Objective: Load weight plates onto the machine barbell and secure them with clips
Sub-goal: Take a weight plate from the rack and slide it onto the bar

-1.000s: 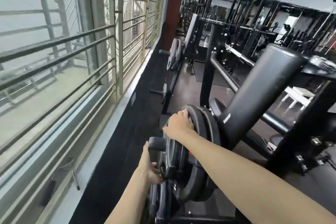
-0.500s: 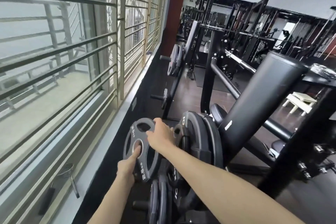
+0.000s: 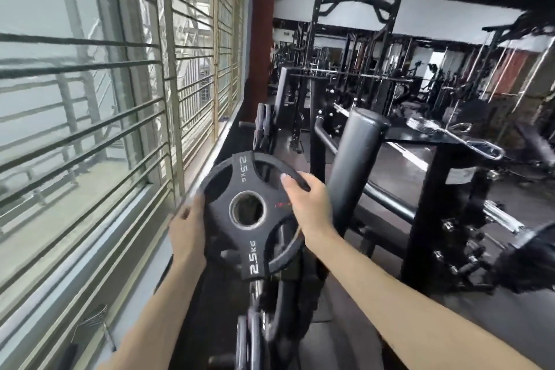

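Note:
A black 2.5 kg weight plate (image 3: 240, 183) with grip cut-outs and a steel-lined centre hole is held up in front of me, its face turned toward the camera. My left hand (image 3: 187, 231) grips its lower left rim. My right hand (image 3: 309, 204) holds its right side, thumb over the upper rim. Below it, more black plates (image 3: 255, 336) hang on storage pegs, partly hidden by the held plate. A spring clip (image 3: 99, 320) lies on the window ledge at lower left. A chrome barbell (image 3: 468, 141) rests on the black stand to the right.
A barred window (image 3: 90, 99) runs along the left wall. A black padded roller (image 3: 357, 159) and machine frame (image 3: 435, 219) stand close to the right of the plate. Another plate rack (image 3: 264, 126) and power racks fill the back of the gym.
Both hands pulled the 2.5 kg plate off its peg and lifted it up, turning its face toward me. The view has tilted upward.

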